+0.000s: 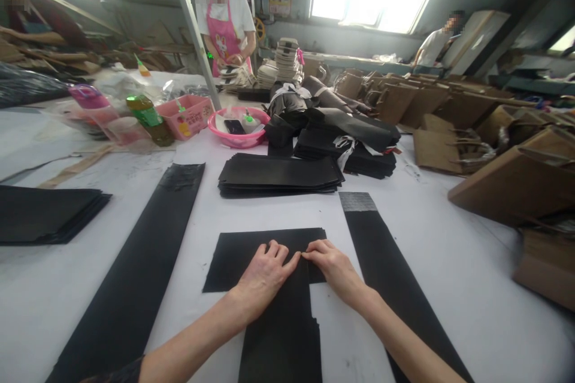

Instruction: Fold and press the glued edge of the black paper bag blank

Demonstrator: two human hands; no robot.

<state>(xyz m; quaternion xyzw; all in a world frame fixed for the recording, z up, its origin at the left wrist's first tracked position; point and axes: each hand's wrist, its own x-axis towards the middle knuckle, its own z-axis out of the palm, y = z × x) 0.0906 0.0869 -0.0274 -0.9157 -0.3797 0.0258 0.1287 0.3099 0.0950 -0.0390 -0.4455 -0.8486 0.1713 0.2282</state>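
In front of me a black sheet (229, 257) lies crosswise on the white table. A long black strip (281, 347), with more than one layer showing at its right edge, runs from it toward me. My left hand (266, 269) rests where the two overlap, its fingers curled and its thumb reaching to the strip's far edge. Beside it, my right hand (331, 264) pinches at that strip's far right corner. The two hands almost meet at the fingertips. What lies under the fingers is partly hidden.
Long black strips flank the work on the left (135, 275) and right (390, 269). Beyond are a black sheet stack (278, 173), a pink basin (238, 140) and a bottle (150, 119). Brown paper bags (507, 179) crowd the right. A person in a pink apron (224, 33) stands across.
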